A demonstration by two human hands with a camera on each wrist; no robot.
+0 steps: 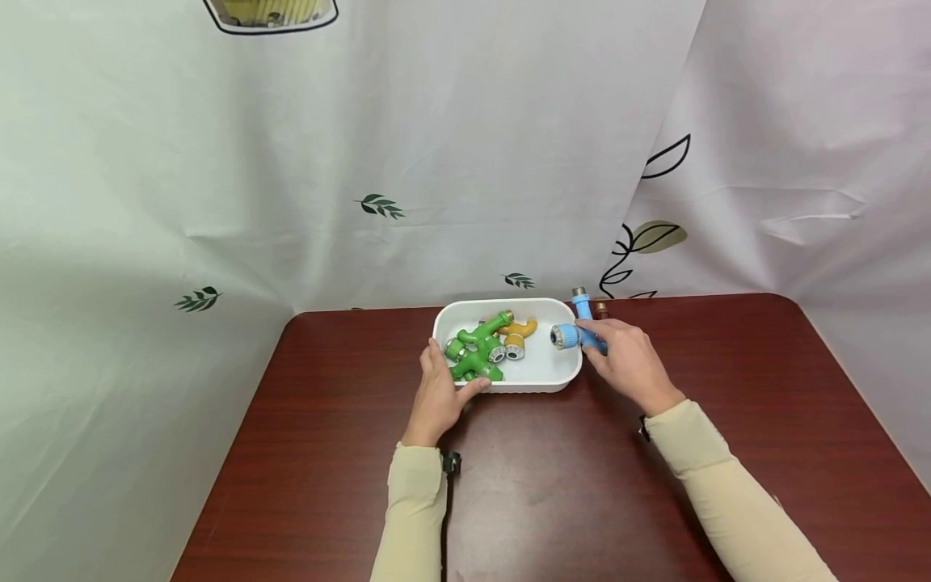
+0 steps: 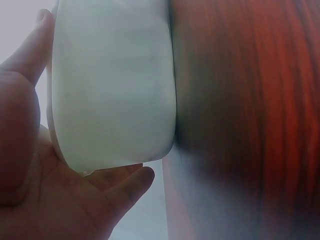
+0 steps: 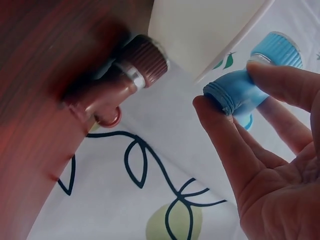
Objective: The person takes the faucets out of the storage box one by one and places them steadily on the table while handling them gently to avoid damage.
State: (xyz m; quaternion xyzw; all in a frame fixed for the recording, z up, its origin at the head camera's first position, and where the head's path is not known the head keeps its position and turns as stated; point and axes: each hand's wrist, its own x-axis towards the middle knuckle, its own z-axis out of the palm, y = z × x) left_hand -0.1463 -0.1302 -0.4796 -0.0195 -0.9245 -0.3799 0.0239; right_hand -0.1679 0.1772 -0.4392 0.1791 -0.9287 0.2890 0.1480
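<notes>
My right hand [image 1: 631,364] pinches a blue branched pipe fitting [image 1: 584,308] between thumb and fingers at the right end of a white plastic bin [image 1: 541,373]. The fitting's ribbed collar [image 3: 278,49] points over the bin's inside. My left hand [image 1: 435,398] holds the bin's front left corner, with its thumb along the front rim and fingers round the left end. Inside the bin lie green pipe fittings [image 1: 476,352] and a curved yellow fitting [image 1: 518,329]. A brown fitting [image 3: 116,87] stands on the table, mostly hidden behind the right hand in the head view.
The bin stands at the far edge of a dark red wooden table [image 1: 349,420]. Behind the table hangs a white cloth [image 1: 436,162] printed with leaves. A strap with a small black device [image 1: 451,462] is at the left wrist.
</notes>
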